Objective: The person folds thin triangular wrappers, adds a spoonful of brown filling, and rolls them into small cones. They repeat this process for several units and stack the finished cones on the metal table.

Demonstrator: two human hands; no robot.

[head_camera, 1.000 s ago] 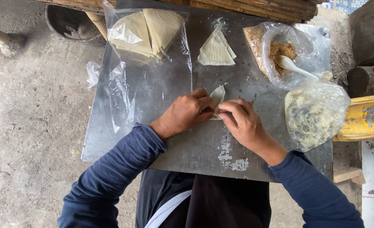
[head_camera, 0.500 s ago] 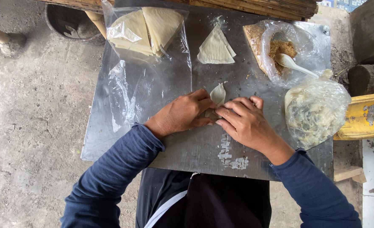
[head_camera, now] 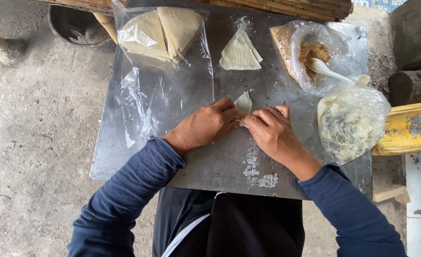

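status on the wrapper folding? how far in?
Done: one folded triangle lies at the metal sheet's far edge. In hand: left hand and right hand pinch a small wrapper piece. Left: a stack of wrappers in its plastic bag, and brown filling with a spoon.

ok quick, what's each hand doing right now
Left hand: fingers curled, pressing down on the small folded pastry wrapper on the metal sheet.
Right hand: fingers curled, pinching the same wrapper.
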